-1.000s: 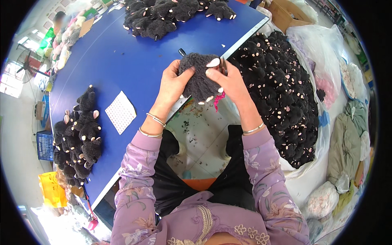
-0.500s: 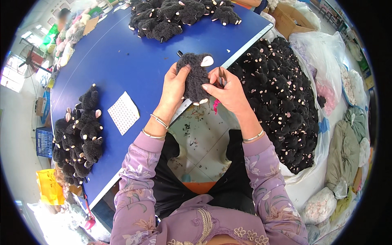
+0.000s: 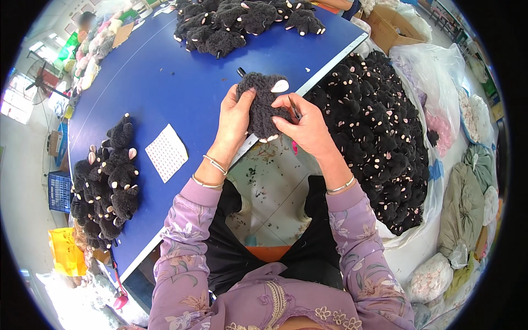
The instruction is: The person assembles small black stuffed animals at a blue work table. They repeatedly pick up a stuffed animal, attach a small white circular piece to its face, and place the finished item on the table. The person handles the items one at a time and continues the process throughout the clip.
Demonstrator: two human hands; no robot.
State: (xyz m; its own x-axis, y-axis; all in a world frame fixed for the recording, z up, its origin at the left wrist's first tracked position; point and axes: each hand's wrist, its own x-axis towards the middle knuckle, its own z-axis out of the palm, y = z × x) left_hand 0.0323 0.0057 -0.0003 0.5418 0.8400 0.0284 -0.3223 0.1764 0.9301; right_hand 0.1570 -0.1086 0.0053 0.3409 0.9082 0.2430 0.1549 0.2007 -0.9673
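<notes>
A fluffy black plush toy point(image 3: 263, 110) with pale ears and feet is held over the table's edge. My left hand point(image 3: 234, 118) grips its left side, thumb on top. At the toy's right side, the thumb and index finger of my right hand point(image 3: 305, 124) press against the plush. Tucked in that same hand is a pair of thread snips point(image 3: 295, 109), its dark blades partly hidden by the fingers. A bit of bright pink point(image 3: 295, 147) hangs below the right hand. Out of the toy's upper left corner sticks a short black tab point(image 3: 241, 72).
The blue table point(image 3: 203, 104) carries piles of black plush toys point(image 3: 242, 25) at the back and more plush toys point(image 3: 110, 181) on the left, beside a sheet of small printed labels point(image 3: 166, 153). A large sack point(image 3: 374, 143) full of black plush pieces stands at the right.
My right hand has turned a little, and its thumb and index finger have shifted on the toy's side. The snips' blades now show less. My left hand has barely moved.
</notes>
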